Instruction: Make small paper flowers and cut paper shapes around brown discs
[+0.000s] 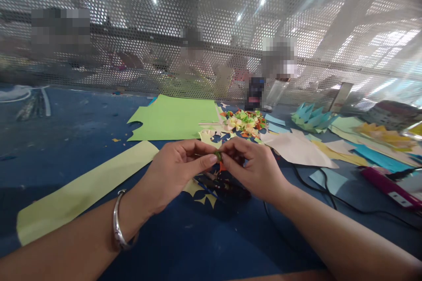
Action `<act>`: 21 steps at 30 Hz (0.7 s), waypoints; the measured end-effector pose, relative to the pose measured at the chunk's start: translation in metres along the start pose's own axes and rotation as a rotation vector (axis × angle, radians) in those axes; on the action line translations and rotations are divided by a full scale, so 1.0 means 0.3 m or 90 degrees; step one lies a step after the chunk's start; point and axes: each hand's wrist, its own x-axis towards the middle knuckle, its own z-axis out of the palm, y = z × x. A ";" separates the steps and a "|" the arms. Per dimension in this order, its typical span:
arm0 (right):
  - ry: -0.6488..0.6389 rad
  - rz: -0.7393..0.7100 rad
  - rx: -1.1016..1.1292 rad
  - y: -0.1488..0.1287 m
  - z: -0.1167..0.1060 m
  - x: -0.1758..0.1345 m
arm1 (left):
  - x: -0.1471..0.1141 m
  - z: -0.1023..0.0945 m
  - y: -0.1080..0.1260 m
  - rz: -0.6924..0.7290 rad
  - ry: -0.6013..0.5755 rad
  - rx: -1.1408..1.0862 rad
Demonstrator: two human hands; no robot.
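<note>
My left hand (184, 158) and my right hand (252, 162) meet at the middle, each pinching a small green paper piece (218, 155) between thumb and fingers. Its exact shape is mostly hidden by the fingertips. Below the hands lies a dark tool (227, 185), partly covered, whose kind I cannot make out. Yellow paper scraps (207, 201) with pointed edges lie beside it. Just beyond the fingers is a heap of small folded paper flowers (245, 123) in green, cream and orange.
A large green sheet (180, 118) and a long pale yellow strip (89, 189) lie left. To the right are a cream sheet (296, 147), a blue paper flower (311, 117), a black cable (325, 191) and a magenta power strip (389, 186). A perforated metal panel (148, 61) stands behind.
</note>
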 end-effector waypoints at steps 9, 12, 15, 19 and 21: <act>-0.024 -0.009 -0.006 0.003 -0.005 0.005 | 0.012 -0.027 0.010 -0.017 0.021 0.033; -0.024 -0.011 -0.012 0.001 -0.006 0.005 | 0.014 -0.026 0.013 -0.007 0.015 0.036; -0.029 0.008 0.015 -0.001 -0.011 0.005 | 0.016 -0.025 0.019 0.000 0.025 0.047; -0.013 0.035 0.022 0.015 -0.028 0.013 | 0.025 -0.037 0.021 0.012 0.085 0.062; -0.009 0.041 -0.034 0.033 -0.042 0.022 | 0.031 -0.051 0.022 0.036 0.115 0.073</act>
